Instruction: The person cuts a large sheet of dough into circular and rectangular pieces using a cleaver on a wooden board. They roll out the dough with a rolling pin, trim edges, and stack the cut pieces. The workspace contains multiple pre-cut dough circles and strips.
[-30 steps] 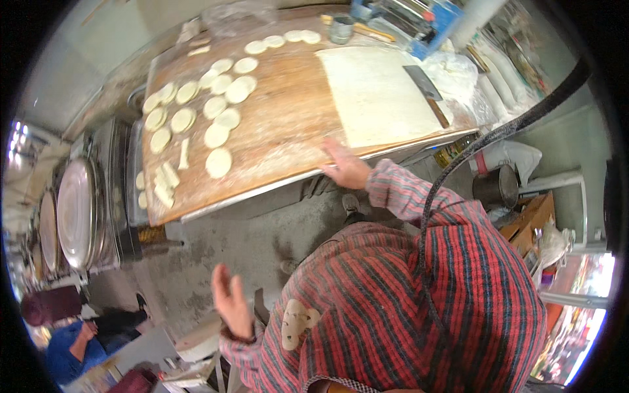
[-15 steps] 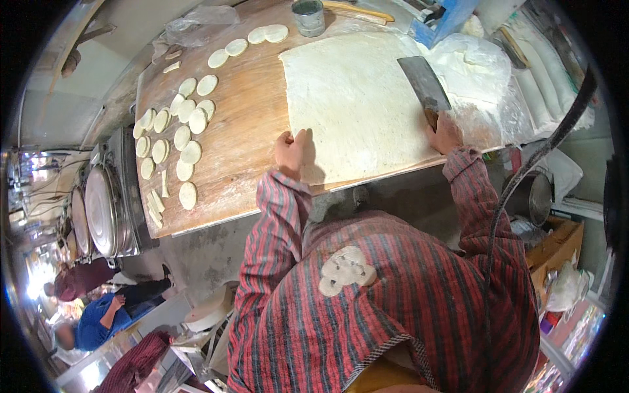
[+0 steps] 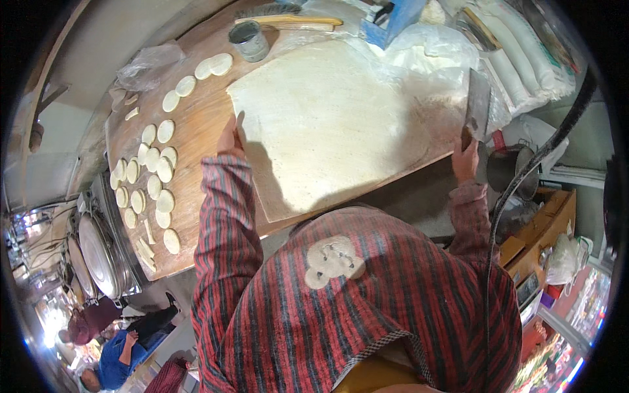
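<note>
A wide, thin sheet of dough [image 3: 327, 124] covers the right part of the wooden board [image 3: 196, 157]. My left hand [image 3: 229, 139] is at the sheet's left edge, its fingers stretched out and nothing seen in them. Whether it touches the dough, I cannot tell. Off the right end of the board, my right hand [image 3: 466, 160] grips the handle of a cleaver [image 3: 479, 103], whose broad grey blade points away from me. On the left lie many round flat dough pieces [image 3: 165, 169], some overlapping, with a few dough strips [image 3: 145, 253] near the front corner.
A grey metal can [image 3: 249, 42] stands behind the sheet, near a long-handled brush [image 3: 298, 21]. At the back right are a plastic bag of flour [image 3: 439, 49] and white sacks [image 3: 517, 72]. A black cable [image 3: 524, 167] hangs at my right. People sit at lower left.
My right hand has lifted the cleaver off the dough and out to the right. My left hand has shifted farther along the sheet's left edge and straightened. The view has moved too.
</note>
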`<state>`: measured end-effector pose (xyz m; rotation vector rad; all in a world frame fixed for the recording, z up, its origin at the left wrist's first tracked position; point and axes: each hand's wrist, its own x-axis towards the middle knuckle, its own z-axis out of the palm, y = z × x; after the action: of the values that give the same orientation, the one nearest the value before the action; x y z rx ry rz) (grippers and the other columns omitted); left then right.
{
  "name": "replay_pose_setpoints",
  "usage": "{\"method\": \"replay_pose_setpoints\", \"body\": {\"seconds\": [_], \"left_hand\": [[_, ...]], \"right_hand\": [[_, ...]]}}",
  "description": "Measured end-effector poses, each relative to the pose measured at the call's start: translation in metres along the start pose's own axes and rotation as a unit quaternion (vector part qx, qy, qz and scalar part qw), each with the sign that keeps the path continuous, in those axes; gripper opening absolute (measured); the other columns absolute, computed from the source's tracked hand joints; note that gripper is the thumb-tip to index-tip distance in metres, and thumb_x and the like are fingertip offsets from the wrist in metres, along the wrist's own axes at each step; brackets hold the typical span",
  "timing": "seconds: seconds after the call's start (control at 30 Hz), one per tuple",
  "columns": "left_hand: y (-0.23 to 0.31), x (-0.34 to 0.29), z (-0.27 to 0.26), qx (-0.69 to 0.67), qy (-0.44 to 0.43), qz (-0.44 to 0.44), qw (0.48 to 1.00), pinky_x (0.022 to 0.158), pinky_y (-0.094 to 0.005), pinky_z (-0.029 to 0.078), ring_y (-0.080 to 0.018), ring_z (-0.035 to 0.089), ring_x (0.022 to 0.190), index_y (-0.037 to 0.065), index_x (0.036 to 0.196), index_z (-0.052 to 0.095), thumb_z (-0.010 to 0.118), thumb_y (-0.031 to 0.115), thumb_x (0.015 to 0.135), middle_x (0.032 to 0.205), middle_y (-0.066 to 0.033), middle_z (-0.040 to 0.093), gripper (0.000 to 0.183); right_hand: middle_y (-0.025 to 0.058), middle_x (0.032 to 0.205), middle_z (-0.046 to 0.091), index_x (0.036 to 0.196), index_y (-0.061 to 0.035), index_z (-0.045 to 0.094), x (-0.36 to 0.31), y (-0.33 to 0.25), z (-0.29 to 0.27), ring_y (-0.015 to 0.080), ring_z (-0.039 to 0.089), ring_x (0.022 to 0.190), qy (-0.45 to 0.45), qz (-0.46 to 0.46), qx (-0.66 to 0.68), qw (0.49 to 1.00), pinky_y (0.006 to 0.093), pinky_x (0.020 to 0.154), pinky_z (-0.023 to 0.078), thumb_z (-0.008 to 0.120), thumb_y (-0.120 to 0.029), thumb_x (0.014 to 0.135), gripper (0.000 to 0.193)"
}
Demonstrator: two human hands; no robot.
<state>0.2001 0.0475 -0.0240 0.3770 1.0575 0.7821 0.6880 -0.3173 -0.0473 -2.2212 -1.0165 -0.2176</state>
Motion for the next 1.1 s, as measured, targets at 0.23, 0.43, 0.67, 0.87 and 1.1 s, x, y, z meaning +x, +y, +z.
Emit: {"method": "replay_pose_setpoints", "body": {"seconds": [0.23,0.43,0.67,0.87,1.1], "left_hand": [[0.034,0.093,0.017,0.113,0.105,0.066,0.986,0.079,-0.0372,0.05,-0.0244,0.065,0.091,0.004,0.106,0.066,0.063,0.047,0.087,0.098,-0.0087,0.07,0.047],[0.023,0.082,0.037,0.537,0.228,0.331,0.742,0.074,-0.046,0.05,-0.0394,0.065,0.084,0.0,0.103,0.061,0.061,0.042,0.088,0.091,-0.0222,0.068,0.045],[0.054,0.068,-0.057,0.514,0.298,0.329,0.734,0.074,-0.0465,0.05,-0.0399,0.066,0.083,0.001,0.098,0.063,0.062,0.044,0.085,0.082,-0.0225,0.068,0.045],[0.033,0.012,-0.055,0.403,0.161,0.244,0.867,0.081,-0.0398,0.05,-0.0293,0.067,0.09,-0.002,0.105,0.066,0.056,0.041,0.091,0.092,-0.0175,0.071,0.047],[-0.026,-0.016,-0.064,0.447,0.203,0.371,0.788,0.084,-0.0415,0.05,-0.0356,0.066,0.099,-0.003,0.113,0.064,0.062,0.035,0.09,0.102,-0.0215,0.069,0.044]], "right_hand": [[0.0253,0.106,0.06,0.118,0.0,0.053,0.031,0.003,0.004,0.0411,0.057,0.1,-0.028,-0.011,-0.119,0.992,0.0476,0.09,0.043,0.059,-0.028,0.09,0.04],[0.02,0.097,0.063,0.108,-0.0022,0.057,0.027,-0.094,0.053,0.0377,0.06,0.093,-0.134,-0.049,-0.124,0.982,0.046,0.086,0.046,0.06,-0.034,0.089,0.037],[0.0207,0.096,0.066,0.109,0.0008,0.058,0.013,-0.142,0.069,0.0382,0.063,0.088,-0.257,0.047,-0.017,0.965,0.0451,0.075,0.049,0.059,-0.04,0.09,0.045],[0.0161,0.083,0.066,0.108,0.0068,0.06,0.05,-0.135,0.085,0.0262,0.063,0.08,-0.333,0.164,0.119,0.921,0.04,0.07,0.049,0.058,-0.042,0.091,0.052],[0.0162,0.085,0.066,0.104,0.0052,0.063,0.06,-0.14,0.15,0.0255,0.061,0.082,-0.25,0.139,0.027,0.958,0.0391,0.072,0.048,0.059,-0.041,0.089,0.049]]}}
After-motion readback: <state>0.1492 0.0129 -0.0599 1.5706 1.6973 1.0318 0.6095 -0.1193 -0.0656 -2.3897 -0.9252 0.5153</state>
